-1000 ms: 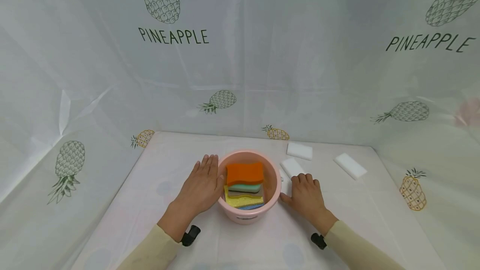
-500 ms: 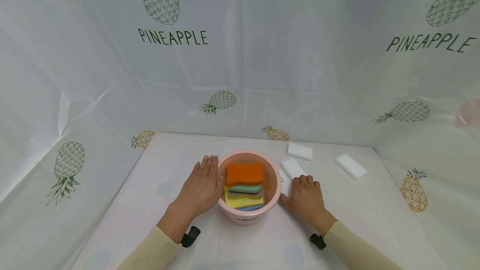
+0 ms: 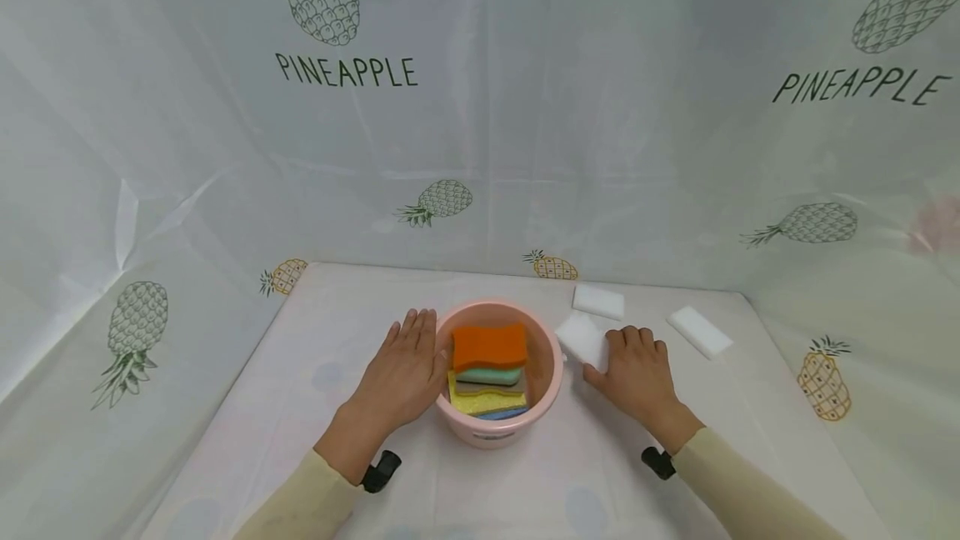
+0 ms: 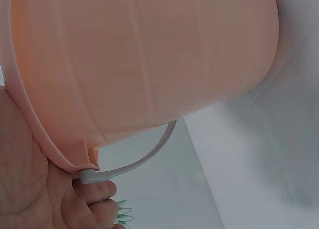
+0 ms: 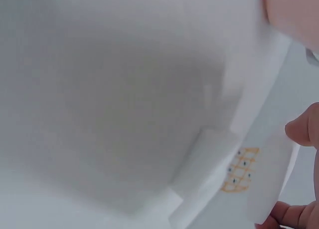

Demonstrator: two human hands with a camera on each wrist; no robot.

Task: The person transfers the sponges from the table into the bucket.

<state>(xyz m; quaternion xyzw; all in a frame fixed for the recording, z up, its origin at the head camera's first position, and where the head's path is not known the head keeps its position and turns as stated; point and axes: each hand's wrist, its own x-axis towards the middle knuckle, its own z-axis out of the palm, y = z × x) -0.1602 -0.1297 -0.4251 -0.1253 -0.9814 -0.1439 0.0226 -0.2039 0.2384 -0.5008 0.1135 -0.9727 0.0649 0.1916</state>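
In the head view a pink bucket stands on the table, with an orange sponge, a mint-green sponge, a yellow sponge and a blue one stacked inside. My left hand lies with straight fingers along the bucket's left side; the left wrist view has its palm at the rim, beside the grey handle. My right hand pinches a white sponge just right of the bucket. The right wrist view shows this sponge raised between thumb and fingers.
Behind the held one, another white sponge lies near the table's back edge. A further white sponge lies to the right. A pineapple-printed sheet hangs behind the table.
My right hand has moved right and a little away from me, lifting a white sponge from beside the bucket. My left hand and the bucket have stayed in place.
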